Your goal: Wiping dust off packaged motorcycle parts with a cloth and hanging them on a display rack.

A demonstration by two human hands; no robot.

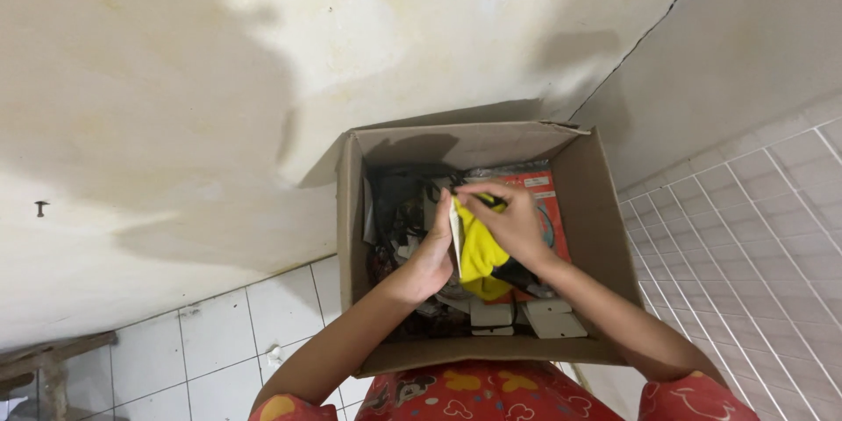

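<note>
My right hand (517, 224) pinches the top of the yellow packet (481, 250), fingers closed on it, just above the open cardboard box (605, 210); my left hand (431, 254) steadies its edge, fingers hidden behind it — whether they grip I cannot tell. A loose pinch could drop it among the tangled cables (399, 228). The box's depths are dark — unreadable.

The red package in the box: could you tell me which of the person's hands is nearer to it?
Right. The right hand lies directly over the red package, while the left hand sits to its left, beyond the yellow item.
</note>
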